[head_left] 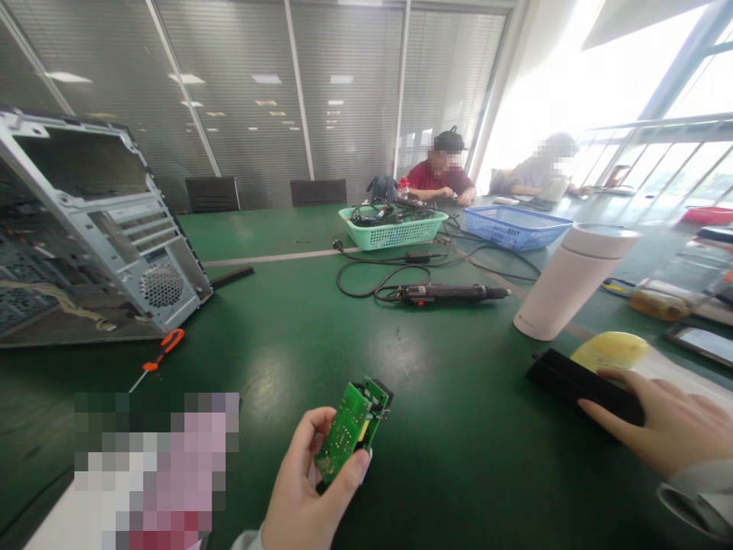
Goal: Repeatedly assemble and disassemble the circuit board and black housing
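Near the front middle of the table, my left hand [312, 481] is closed around a green circuit board assembly [344, 429], gripped between thumb and fingers with its upper end free. At the right, my right hand [670, 420] grips a long black plastic piece [578, 386] by its near end; what kind of part it is I cannot tell. Just behind that piece lies a yellow rounded object [615, 350], partly hidden by it. An off-white tumbler [573, 283] stands beyond my right hand.
An open computer case [154, 267] stands at the left, an orange-handled screwdriver [163, 351] before it. A black electric screwdriver [452, 293] with its cord lies mid-table. Behind are a green basket [395, 235] of cables and a blue basket [515, 229]. Two people sit at the far side.
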{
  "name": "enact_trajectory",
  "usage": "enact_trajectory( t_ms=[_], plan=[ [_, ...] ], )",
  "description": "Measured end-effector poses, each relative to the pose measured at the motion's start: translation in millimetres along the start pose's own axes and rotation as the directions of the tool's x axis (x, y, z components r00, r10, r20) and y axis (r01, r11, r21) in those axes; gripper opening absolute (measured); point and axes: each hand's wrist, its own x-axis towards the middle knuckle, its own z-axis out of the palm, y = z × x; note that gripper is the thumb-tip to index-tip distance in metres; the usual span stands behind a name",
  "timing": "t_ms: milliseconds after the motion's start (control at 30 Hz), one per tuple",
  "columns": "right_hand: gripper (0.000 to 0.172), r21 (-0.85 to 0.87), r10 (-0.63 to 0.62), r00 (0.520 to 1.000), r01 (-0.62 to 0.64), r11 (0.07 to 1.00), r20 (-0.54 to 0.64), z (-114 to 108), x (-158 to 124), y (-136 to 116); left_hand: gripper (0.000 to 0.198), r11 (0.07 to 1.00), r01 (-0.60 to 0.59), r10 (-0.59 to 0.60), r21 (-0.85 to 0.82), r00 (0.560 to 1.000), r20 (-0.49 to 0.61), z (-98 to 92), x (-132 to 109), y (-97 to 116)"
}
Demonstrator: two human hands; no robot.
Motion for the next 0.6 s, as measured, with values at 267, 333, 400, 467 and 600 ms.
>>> enact_trajectory(
  t_ms=[267, 333, 400, 467, 600],
  plan=[
    [0.048, -0.051, -0.148, 0.986, 0.144, 0.988, -0.079, 17.8, 13.7, 24.9, 0.035, 0.999, 0.004, -0.003, -0.039, 1.000, 0.017, -0.7, -1.9, -6.7],
    [0.049, -0.081, -0.174, 0.979, 0.166, 0.983, -0.106, 20.7, 14.7, 26.3, 0.033, 1.000, -0.020, 0.020, -0.017, 0.999, 0.026, -2.0, -2.8, -10.0],
    [0.050, -0.106, -0.180, 0.974, 0.166, 0.980, -0.137, 22.6, 13.5, 24.9, 0.033, 0.998, -0.059, 0.058, 0.021, 0.998, 0.017, -3.9, -3.3, -13.3],
    [0.052, -0.120, -0.158, 0.971, 0.137, 0.983, -0.182, 22.6, 10.7, 21.1, 0.032, 0.995, -0.095, 0.094, 0.044, 0.995, 0.018, -6.1, -3.2, -15.4],
    [0.064, -0.118, -0.109, 0.976, 0.088, 0.989, -0.187, 15.8, -0.1, 5.2, 0.030, 0.995, -0.101, 0.100, 0.004, 0.993, 0.062, -6.6, -2.6, -12.6]
  ],
)
